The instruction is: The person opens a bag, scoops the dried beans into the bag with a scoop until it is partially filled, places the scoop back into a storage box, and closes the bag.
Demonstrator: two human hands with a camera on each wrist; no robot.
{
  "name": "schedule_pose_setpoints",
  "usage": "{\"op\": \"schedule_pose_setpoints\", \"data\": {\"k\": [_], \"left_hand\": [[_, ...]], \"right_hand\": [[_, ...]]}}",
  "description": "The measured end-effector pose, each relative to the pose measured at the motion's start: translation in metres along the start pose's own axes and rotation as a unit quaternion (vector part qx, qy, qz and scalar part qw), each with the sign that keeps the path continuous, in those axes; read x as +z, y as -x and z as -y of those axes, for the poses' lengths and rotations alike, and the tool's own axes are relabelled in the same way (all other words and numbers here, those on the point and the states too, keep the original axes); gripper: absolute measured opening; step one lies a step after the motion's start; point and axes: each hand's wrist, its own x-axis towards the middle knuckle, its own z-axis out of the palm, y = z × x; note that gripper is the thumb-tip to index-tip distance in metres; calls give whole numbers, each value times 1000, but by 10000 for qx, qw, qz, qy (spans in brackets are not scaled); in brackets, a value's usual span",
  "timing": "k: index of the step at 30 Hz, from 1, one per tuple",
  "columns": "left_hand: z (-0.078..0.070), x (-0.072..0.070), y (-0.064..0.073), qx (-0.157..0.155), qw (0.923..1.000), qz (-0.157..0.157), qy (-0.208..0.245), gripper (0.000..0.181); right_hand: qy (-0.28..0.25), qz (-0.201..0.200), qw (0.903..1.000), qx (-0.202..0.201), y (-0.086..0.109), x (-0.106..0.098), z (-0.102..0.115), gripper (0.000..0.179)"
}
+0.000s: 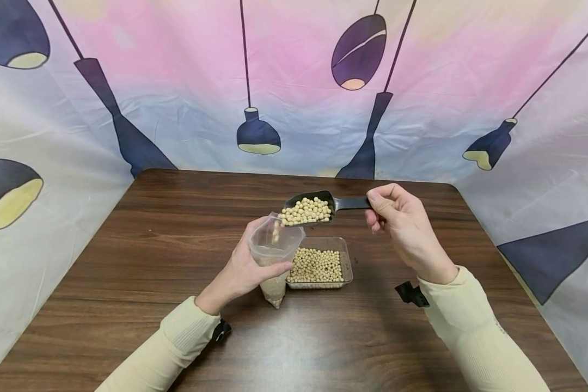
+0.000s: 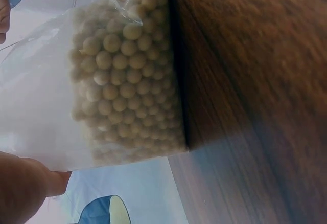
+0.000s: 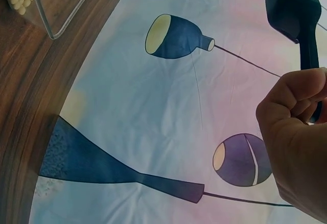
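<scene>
My left hand [image 1: 242, 269] grips a clear plastic bag [image 1: 273, 294] from the side, fingers and thumb around it below its wide mouth. Pale soybeans [image 2: 120, 81] fill the bag's lower part, which stands at the tabletop in the left wrist view. Above the mouth, a black scoop [image 1: 326, 218] heaped with soybeans tilts toward the bag, and a few beans drop inside. The right hand [image 1: 409, 228] pinches the end of the scoop's handle [image 1: 351, 203] between thumb and fingers. In the right wrist view only the underside of the scoop [image 3: 291, 9] shows.
A clear rectangular container [image 1: 349, 261] of soybeans sits on the brown wooden table [image 1: 176, 239], just right of the bag and partly behind the left thumb. A curtain [image 1: 196, 130] printed with lamps hangs beyond the table's far edge and along both sides.
</scene>
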Motion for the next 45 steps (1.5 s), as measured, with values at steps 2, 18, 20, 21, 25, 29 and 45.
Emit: {"op": "schedule_pose_setpoints", "data": {"k": [2, 18, 20, 21, 25, 29, 45], "left_hand": [[-2, 0, 0, -23, 10000, 2, 3, 83], [38, 1, -4, 96, 9999, -18, 60, 91], [38, 0, -5, 81, 9999, -21, 64, 90], [38, 0, -4, 99, 9999, -22, 66, 90], [37, -1, -4, 72, 10000, -14, 24, 89], [37, -1, -4, 19, 10000, -1, -6, 90], [36, -1, -4, 137, 9998, 13, 125, 87]], "right_hand": [[24, -8, 10000, -41, -1, 0, 0, 19], [347, -189, 9980, -488, -2, 6, 5, 20], [365, -214, 9976, -547, -2, 7, 6, 19], [373, -229, 9974, -569, -2, 8, 6, 19], [413, -274, 9969, -617, -1, 9, 8, 17], [461, -316, 9962, -662, -1, 10, 9, 18], [1011, -394, 9859, -1271, 4, 16, 19, 18]]}}
